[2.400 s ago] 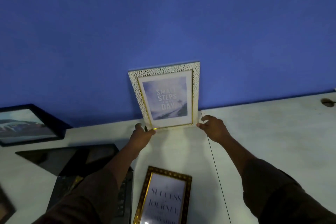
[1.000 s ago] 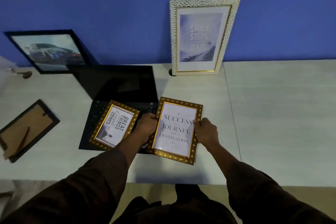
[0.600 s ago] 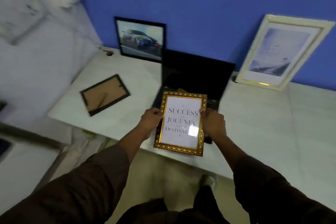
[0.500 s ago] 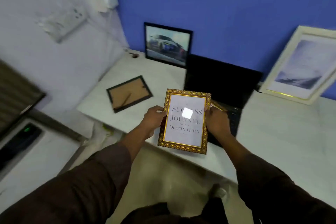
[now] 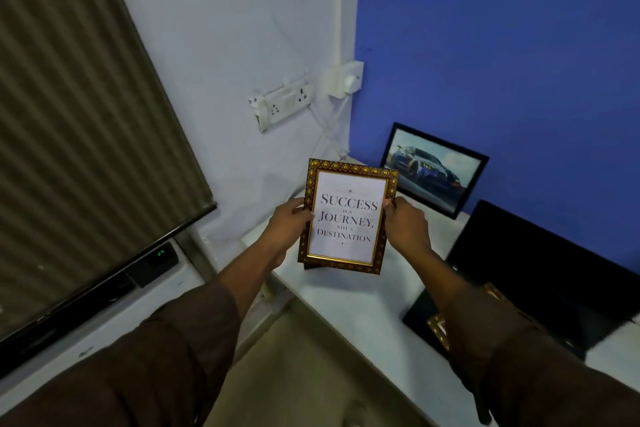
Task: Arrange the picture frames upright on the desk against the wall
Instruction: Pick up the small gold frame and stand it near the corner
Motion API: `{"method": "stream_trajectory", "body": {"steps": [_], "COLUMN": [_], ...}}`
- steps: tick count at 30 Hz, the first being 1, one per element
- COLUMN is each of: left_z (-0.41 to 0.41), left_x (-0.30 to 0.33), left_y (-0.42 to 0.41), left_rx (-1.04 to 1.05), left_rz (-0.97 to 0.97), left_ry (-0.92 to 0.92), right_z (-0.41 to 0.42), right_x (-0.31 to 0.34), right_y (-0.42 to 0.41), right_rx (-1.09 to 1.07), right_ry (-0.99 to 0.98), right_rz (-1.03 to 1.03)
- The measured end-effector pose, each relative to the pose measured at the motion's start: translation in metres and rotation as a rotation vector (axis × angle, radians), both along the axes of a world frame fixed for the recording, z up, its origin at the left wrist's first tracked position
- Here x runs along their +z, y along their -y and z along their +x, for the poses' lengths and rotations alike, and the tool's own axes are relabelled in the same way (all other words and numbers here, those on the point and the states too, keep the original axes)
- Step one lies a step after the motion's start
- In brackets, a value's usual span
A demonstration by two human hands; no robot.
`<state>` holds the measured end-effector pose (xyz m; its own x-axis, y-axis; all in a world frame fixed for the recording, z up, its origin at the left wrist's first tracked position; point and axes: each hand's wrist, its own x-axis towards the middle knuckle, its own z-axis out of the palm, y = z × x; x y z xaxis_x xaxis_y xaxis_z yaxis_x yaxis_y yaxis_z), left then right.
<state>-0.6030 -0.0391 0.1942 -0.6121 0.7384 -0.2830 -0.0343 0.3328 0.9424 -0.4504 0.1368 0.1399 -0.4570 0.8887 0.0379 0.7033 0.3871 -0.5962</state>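
Note:
I hold a gold-patterned picture frame [image 5: 348,217] reading "Success is a journey, not a destination" upright above the left end of the white desk [image 5: 349,302]. My left hand [image 5: 290,224] grips its left edge and my right hand [image 5: 405,225] grips its right edge. Behind it, a black-framed car picture [image 5: 434,168] leans upright against the blue wall. A corner of another gold frame [image 5: 438,328] shows on the laptop, mostly hidden by my right arm.
An open black laptop [image 5: 540,274] sits on the desk to the right. A socket strip [image 5: 282,104] and a switch box [image 5: 346,78] with cables hang on the white side wall. A dark screen [image 5: 86,135] stands at left over a low white unit.
I let go of the white frame, left leaning on the wall, and picked up the gold frame. The gold frame has moved left across the desk and stands more upright.

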Motion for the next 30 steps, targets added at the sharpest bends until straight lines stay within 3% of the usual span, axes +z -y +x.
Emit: {"method": "stream_trajectory", "body": {"steps": [15, 30], "left_z": [-0.105, -0.178], "left_x": [-0.025, -0.097], "left_y": [-0.088, -0.169], "left_rx": [0.179, 0.077], "left_rz": [-0.022, -0.140], "left_ry": [0.077, 0.143], "right_z": [-0.142, -0.220], "right_x": [-0.002, -0.073], "right_y": [-0.111, -0.190], "right_rx": [0.221, 0.273], "right_ry": [-0.109, -0.046], "right_rz": [-0.025, -0.240]}}
